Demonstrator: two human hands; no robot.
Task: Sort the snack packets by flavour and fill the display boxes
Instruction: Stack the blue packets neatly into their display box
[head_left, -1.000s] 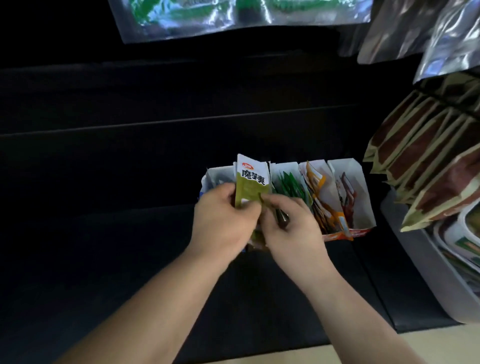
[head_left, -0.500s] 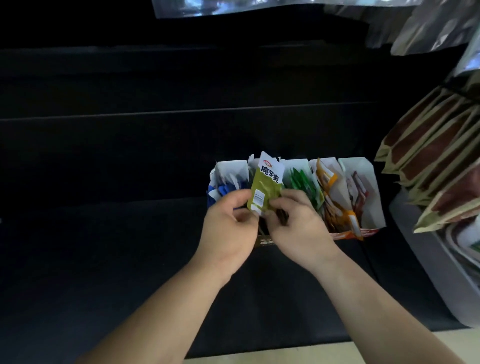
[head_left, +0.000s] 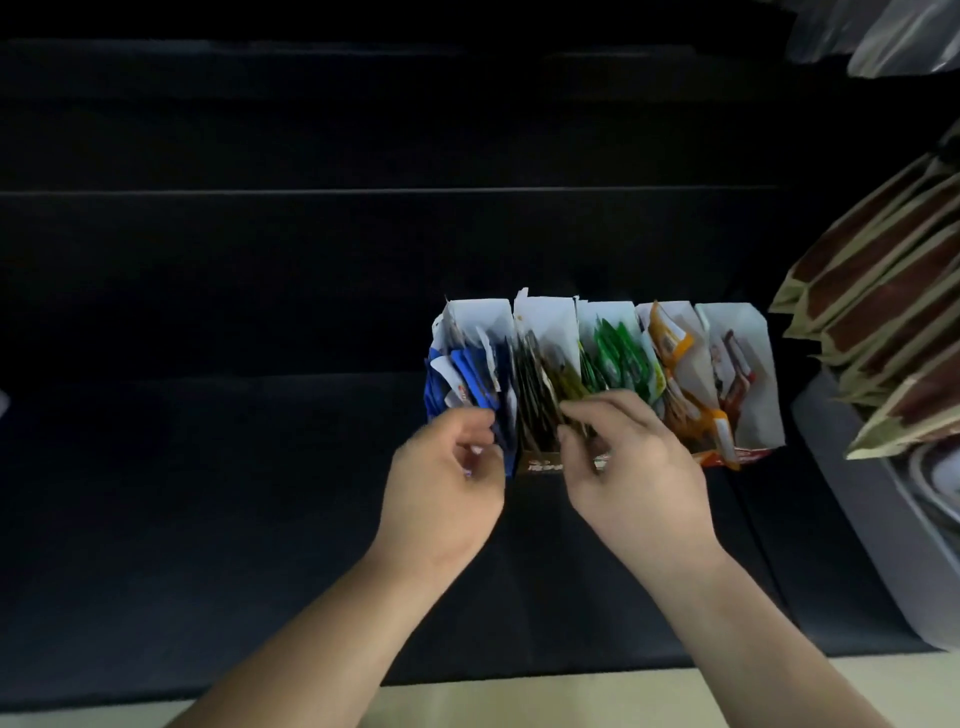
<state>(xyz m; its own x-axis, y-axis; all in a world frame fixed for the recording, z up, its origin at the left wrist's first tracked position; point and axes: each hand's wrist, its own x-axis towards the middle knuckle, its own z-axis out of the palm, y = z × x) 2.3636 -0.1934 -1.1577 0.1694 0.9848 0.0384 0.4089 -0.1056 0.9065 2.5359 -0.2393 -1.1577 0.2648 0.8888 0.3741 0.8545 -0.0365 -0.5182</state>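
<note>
Five white display boxes (head_left: 545, 317) stand side by side on a dark shelf. From left to right they hold blue packets (head_left: 467, 374), olive packets (head_left: 540, 384), green packets (head_left: 618, 358), orange packets (head_left: 675, 353) and red-brown packets (head_left: 732, 374). My right hand (head_left: 628, 467) reaches into the second box, with thumb and fingertips pinching the olive packets near their front edge. My left hand (head_left: 447, 478) hovers at the front of the blue box with loosely curled fingers, and nothing shows in it.
Brown and cream bags (head_left: 883, 312) lean in a stack at the right over a grey bin (head_left: 872, 519). Silver foil bags (head_left: 883, 36) hang at the top right. The dark shelf (head_left: 260, 467) stretches left, with a pale edge (head_left: 519, 701) below.
The olive packet both hands held upright has gone down into the second box. My left hand has let go and drawn left toward the blue box.
</note>
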